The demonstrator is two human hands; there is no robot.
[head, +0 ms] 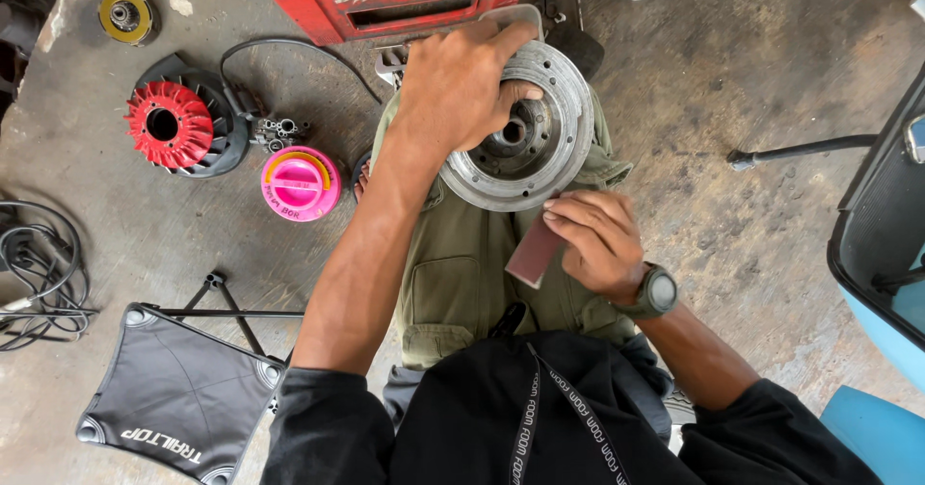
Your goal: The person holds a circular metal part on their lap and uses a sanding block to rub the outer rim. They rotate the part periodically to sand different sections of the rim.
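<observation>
Your left hand (461,80) is spread and clamped over the top of a round metal flywheel (540,148) resting on your knee. Your right hand (599,242) pinches a reddish strip of sandpaper (533,254) against the wheel's lower rim. On the concrete floor (752,61) to your left lie a pink cap (300,183) and a red fan (169,124).

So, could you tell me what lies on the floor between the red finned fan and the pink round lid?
In the head view, a small grey metal fitting with a black cable lies between the red finned fan and the pink round lid.
</observation>
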